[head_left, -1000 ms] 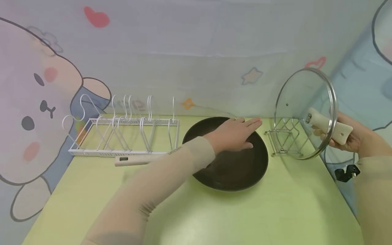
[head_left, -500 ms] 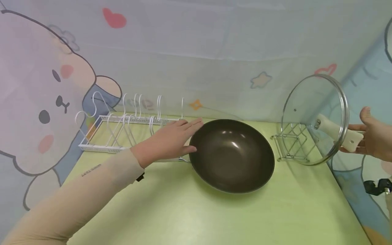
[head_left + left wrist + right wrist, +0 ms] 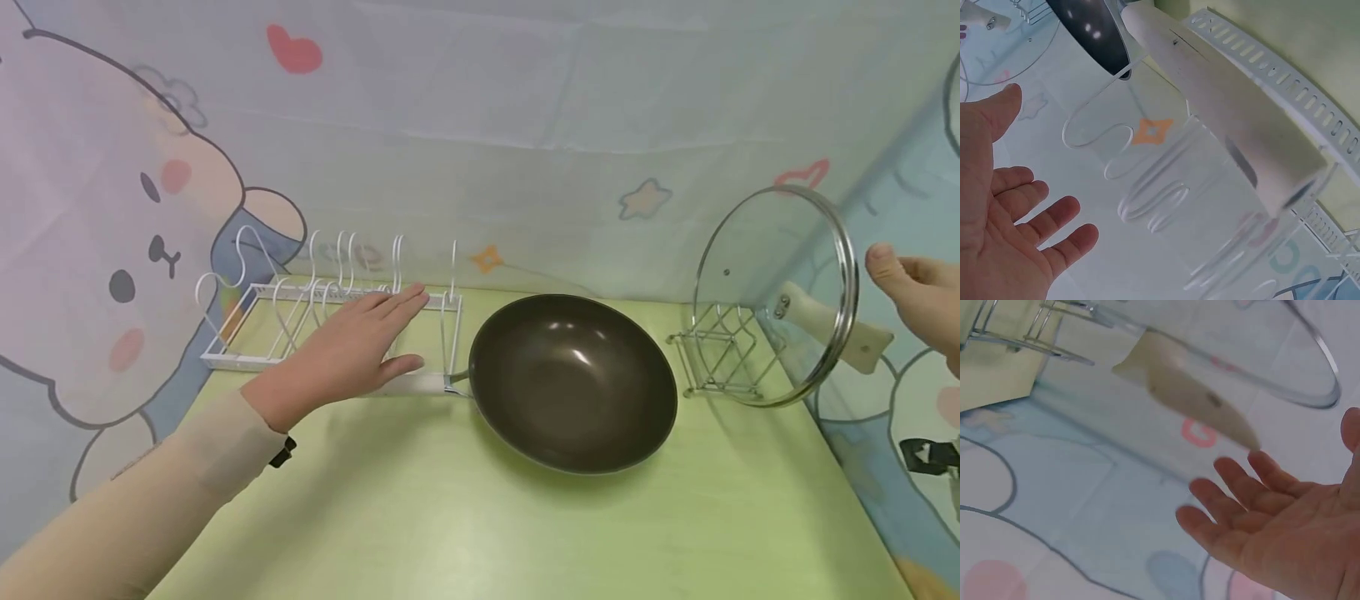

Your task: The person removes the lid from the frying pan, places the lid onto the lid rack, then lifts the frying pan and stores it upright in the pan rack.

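Note:
A dark frying pan (image 3: 573,392) sits on the green table, its pale handle (image 3: 1222,106) pointing left. My left hand (image 3: 341,350) hovers over that handle with fingers straight and thumb spread; the left wrist view shows the palm holding nothing. At the right, a glass lid (image 3: 847,283) with a steel rim stands upright in a small wire rack (image 3: 720,388). Its cream handle (image 3: 832,325) faces my right hand (image 3: 926,296), which is partly cut off by the frame edge. In the right wrist view the loosely bent fingers (image 3: 1235,487) are just off the handle's end.
Behind my left hand a long white rack (image 3: 255,362) with curved upright dividers stands at the back left. A cartoon-printed cloth (image 3: 525,125) hangs close behind the table and along the right side. Green tabletop (image 3: 465,517) stretches in front of the pan.
My left hand has moved left from over the pan to over its handle. My right hand has let go of the lid's handle and drawn away right; the lid stays in the rack.

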Tool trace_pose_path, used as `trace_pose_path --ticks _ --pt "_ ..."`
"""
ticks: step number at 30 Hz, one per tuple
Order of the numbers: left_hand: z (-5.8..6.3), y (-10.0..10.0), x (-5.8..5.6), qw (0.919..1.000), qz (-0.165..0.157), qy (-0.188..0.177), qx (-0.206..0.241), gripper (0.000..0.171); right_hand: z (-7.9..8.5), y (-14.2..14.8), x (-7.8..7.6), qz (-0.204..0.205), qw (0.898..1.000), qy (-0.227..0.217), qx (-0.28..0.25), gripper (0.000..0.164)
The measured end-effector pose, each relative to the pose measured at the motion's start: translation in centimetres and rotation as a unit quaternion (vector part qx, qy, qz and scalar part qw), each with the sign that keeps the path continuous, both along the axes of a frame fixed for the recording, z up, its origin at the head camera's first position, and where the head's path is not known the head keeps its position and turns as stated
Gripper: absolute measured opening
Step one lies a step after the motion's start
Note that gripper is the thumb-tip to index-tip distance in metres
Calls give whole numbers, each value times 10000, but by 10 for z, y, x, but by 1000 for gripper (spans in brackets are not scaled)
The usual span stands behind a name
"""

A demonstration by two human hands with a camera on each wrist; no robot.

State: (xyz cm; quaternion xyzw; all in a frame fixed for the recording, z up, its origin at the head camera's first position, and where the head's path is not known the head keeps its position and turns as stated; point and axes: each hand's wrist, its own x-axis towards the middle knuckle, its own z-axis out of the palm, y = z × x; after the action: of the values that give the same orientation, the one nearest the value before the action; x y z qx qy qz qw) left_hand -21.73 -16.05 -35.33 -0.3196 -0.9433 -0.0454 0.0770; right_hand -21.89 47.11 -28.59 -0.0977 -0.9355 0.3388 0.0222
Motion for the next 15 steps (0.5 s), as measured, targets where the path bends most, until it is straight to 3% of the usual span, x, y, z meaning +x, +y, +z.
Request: trace_pose_path --ticks 6,10,15 --pt "-1 -9 7 9995 -107 244 156 79 12 -46 10 -300 9913 547 1159 90" --pt "-3 -14 12 9987 -158 440 211 74 19 -71 18 -127 9797 868 1803 89" --pt "-7 -18 17 9976 -264 595 224 69 21 -100 26 313 9710 1493 1839 83"
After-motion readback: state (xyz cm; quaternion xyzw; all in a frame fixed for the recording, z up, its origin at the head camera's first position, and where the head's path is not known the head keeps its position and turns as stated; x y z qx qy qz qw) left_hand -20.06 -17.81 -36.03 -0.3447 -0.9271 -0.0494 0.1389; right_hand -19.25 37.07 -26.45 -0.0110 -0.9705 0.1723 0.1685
